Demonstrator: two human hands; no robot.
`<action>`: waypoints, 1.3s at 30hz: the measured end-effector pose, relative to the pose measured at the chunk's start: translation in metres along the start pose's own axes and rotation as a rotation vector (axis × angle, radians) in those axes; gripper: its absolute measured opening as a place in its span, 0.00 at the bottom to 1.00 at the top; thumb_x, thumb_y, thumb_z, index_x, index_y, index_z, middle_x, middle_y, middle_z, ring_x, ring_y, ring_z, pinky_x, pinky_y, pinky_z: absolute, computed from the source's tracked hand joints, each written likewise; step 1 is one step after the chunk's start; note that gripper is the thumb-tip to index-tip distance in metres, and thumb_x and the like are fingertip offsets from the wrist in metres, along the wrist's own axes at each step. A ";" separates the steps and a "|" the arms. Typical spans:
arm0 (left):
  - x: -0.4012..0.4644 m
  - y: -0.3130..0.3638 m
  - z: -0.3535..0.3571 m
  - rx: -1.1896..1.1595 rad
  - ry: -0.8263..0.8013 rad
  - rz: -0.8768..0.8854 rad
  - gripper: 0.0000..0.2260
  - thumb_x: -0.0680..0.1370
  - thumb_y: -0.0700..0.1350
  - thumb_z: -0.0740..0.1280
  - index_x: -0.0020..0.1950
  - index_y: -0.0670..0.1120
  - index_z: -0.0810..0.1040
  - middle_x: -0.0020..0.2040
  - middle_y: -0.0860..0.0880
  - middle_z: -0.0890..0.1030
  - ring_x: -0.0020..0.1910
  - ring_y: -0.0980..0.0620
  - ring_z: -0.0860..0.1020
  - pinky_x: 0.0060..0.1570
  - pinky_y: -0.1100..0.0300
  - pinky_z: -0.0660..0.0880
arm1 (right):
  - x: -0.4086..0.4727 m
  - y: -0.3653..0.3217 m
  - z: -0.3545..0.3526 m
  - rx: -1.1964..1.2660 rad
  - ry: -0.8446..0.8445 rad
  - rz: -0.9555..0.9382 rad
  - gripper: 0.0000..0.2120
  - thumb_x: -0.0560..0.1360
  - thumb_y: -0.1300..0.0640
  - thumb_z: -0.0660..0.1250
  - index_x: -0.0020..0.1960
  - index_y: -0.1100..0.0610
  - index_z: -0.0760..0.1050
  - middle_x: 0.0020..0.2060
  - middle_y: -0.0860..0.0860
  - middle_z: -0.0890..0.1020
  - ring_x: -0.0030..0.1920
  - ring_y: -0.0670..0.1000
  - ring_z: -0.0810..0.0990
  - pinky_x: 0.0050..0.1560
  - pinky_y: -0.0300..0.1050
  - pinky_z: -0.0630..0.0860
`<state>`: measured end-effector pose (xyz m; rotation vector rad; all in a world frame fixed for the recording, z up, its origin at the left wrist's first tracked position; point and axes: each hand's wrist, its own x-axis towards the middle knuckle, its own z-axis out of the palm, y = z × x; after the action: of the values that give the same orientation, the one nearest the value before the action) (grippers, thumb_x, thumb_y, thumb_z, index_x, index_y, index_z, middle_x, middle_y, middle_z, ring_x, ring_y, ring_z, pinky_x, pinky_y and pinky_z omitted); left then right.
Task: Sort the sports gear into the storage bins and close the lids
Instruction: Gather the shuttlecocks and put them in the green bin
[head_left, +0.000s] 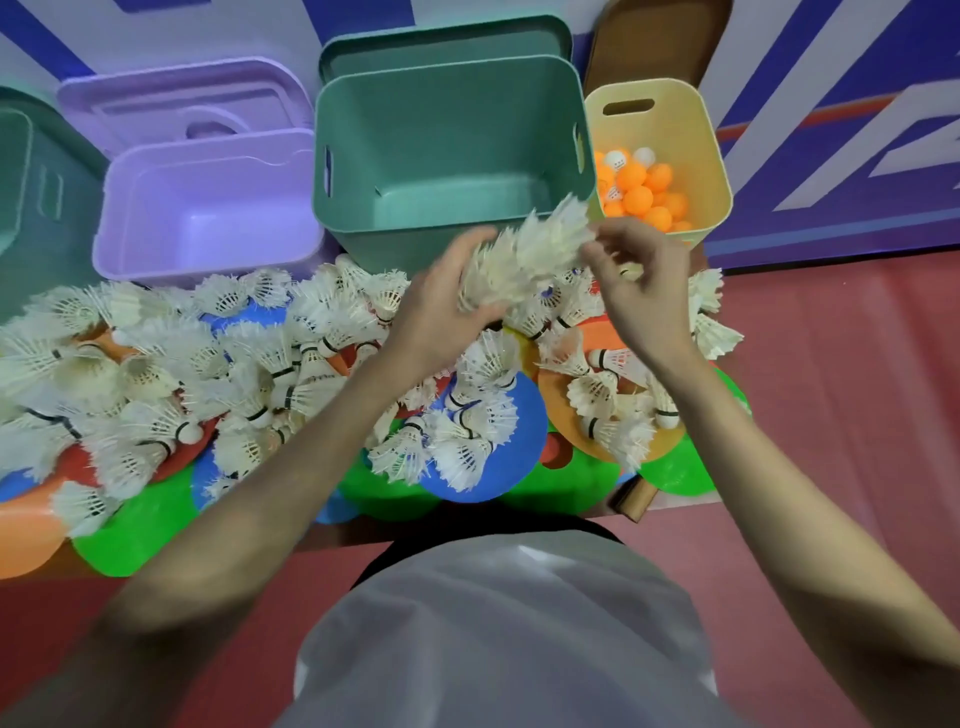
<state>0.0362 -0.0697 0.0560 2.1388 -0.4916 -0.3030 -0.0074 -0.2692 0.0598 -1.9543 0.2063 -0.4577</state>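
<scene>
Just below the empty green bin (452, 156) at frame center, left hand (441, 301) & right hand (636, 275) pinch a nested shuttlecock stack (524, 254); ping-pong balls (641, 195) binned upper right, most shuttlecocks, discs, all lids left.

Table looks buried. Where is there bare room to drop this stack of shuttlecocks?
Bare room is inside the bins: the green bin and the purple bin beside it both show bare floors. The yellow bin already holds ping-pong balls. The table is crowded edge to edge with loose shuttlecocks over coloured discs. Both hands hold the stack at the green bin's near wall.
</scene>
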 end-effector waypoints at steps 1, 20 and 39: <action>0.012 0.004 -0.010 0.006 0.008 0.021 0.32 0.70 0.39 0.75 0.71 0.47 0.67 0.57 0.51 0.78 0.53 0.53 0.79 0.54 0.59 0.77 | 0.010 -0.002 0.004 0.006 0.021 0.000 0.06 0.75 0.64 0.66 0.50 0.60 0.80 0.38 0.46 0.80 0.38 0.39 0.75 0.42 0.34 0.72; 0.214 -0.071 -0.022 0.141 -0.344 -0.015 0.22 0.62 0.40 0.81 0.50 0.45 0.74 0.48 0.47 0.80 0.50 0.46 0.79 0.51 0.52 0.76 | 0.130 0.021 0.077 -0.447 0.036 0.024 0.08 0.74 0.60 0.65 0.50 0.59 0.81 0.44 0.52 0.84 0.46 0.56 0.78 0.48 0.51 0.75; 0.259 -0.104 0.036 0.217 -0.711 -0.186 0.22 0.64 0.38 0.80 0.53 0.46 0.75 0.51 0.47 0.80 0.49 0.47 0.78 0.45 0.59 0.75 | 0.174 0.049 0.102 -1.033 -0.350 0.123 0.15 0.72 0.69 0.61 0.58 0.62 0.69 0.47 0.61 0.80 0.47 0.65 0.79 0.37 0.50 0.69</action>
<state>0.2777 -0.1586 -0.0580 2.2516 -0.7472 -1.1822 0.1957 -0.2644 0.0171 -2.9583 0.3811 0.1388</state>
